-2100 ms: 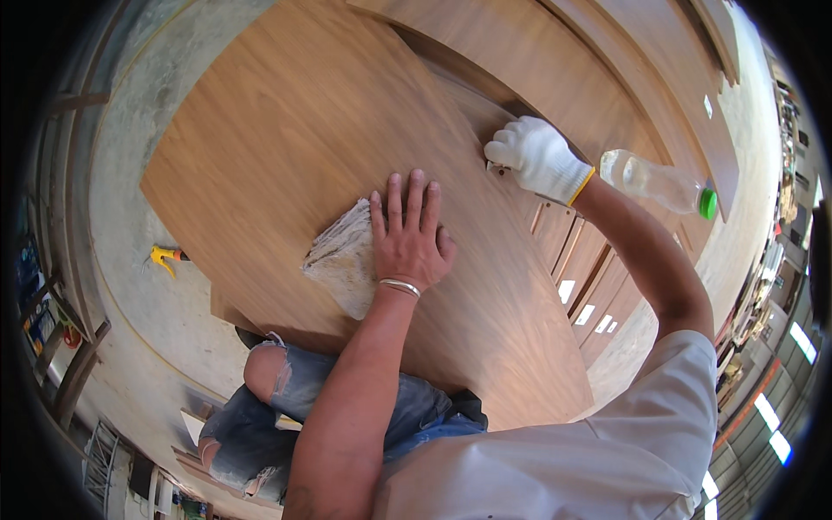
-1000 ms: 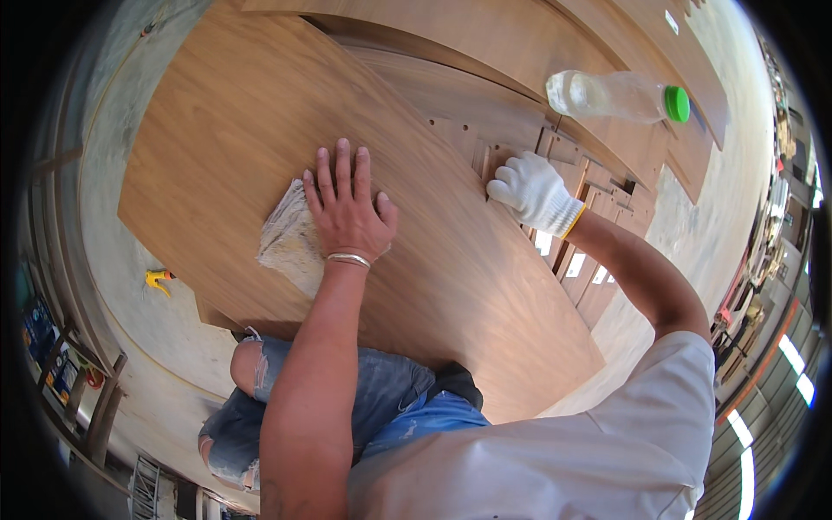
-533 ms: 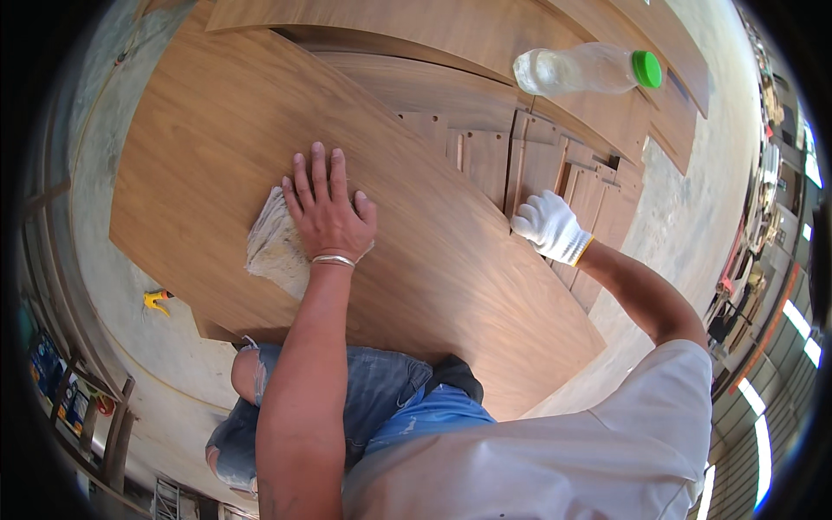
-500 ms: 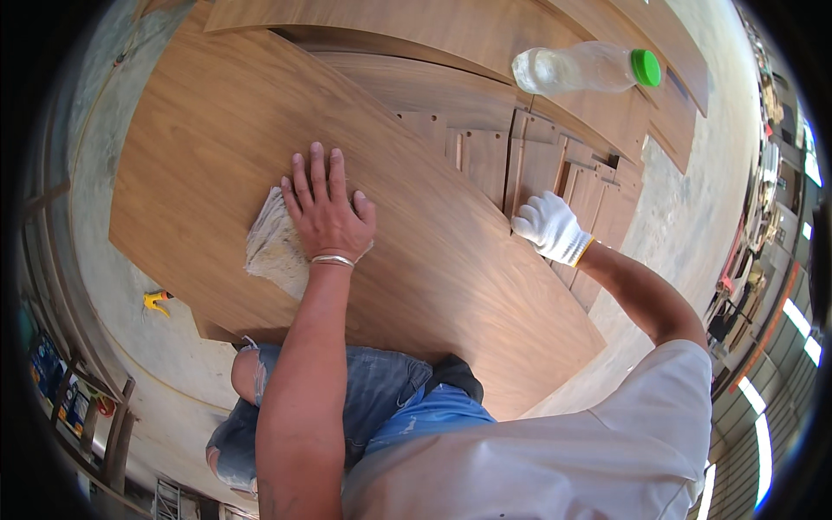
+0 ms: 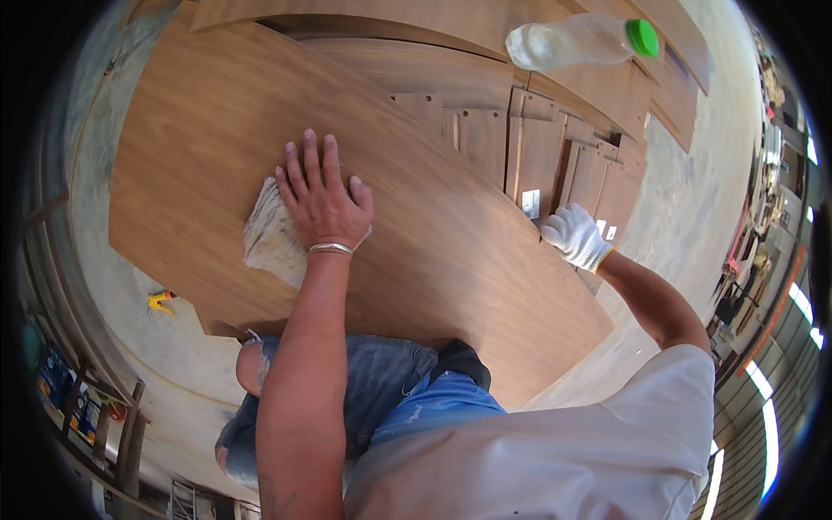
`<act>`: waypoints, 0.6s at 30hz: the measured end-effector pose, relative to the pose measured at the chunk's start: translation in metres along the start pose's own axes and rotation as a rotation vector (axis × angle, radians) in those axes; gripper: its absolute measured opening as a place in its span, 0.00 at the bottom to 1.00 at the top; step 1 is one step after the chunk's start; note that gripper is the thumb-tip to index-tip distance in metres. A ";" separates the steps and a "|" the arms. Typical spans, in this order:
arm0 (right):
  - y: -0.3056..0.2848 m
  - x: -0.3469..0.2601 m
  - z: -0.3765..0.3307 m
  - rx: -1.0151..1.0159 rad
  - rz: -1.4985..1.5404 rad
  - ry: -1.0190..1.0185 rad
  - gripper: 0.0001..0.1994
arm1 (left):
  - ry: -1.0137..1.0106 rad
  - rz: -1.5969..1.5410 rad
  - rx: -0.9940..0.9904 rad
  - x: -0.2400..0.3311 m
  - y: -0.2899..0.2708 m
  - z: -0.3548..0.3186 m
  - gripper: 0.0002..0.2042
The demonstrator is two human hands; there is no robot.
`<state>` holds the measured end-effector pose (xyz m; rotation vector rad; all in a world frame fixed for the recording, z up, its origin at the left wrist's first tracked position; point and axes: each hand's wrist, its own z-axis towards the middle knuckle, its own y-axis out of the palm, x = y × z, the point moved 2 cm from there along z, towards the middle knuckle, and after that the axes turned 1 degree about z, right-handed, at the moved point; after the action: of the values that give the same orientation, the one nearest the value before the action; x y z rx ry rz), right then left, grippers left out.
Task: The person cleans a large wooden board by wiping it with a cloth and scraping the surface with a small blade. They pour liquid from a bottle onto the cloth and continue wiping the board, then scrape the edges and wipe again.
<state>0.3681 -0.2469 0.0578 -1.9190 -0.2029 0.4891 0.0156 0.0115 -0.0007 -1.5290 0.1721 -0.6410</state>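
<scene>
My left hand point(image 5: 328, 204) is bare, with a bangle at the wrist. It lies flat with fingers spread, pressing on a dirty white rag point(image 5: 275, 227), which sticks out on the left of the palm. Beneath the rag is a large brown wood-grain board point(image 5: 199, 147), set slantwise in front of me. My right hand point(image 5: 574, 236), in a white knitted glove, has its fingers curled at the board's right-hand edge; the fingertips' exact grip is partly hidden.
Smaller brown panels point(image 5: 485, 143) with drilled holes lie stacked beyond the board, some bearing white labels point(image 5: 530, 204). A clear plastic bottle point(image 5: 568, 43) with a green cap stands or lies on farther boards. A yellow air-gun-like tool point(image 5: 159, 302) rests on the concrete floor point(image 5: 165, 373).
My right hand has slid along the board's edge to the right and nearer me, uncovering white labels on the panels. My left hand stays on the rag in nearly the same spot.
</scene>
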 end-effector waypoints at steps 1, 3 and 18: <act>-0.001 0.001 0.000 0.008 0.001 -0.013 0.10 | -0.002 0.003 -0.002 0.000 0.000 0.000 0.36; -0.002 0.003 0.001 0.026 0.006 -0.043 0.10 | -0.009 0.015 -0.008 0.000 0.000 0.000 0.36; 0.013 0.003 -0.063 -0.208 -0.035 0.010 0.08 | -0.008 -0.001 -0.005 -0.001 0.001 0.000 0.37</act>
<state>0.3963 -0.3042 0.0651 -2.1159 -0.2896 0.4492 0.0148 0.0118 -0.0015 -1.5358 0.1672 -0.6357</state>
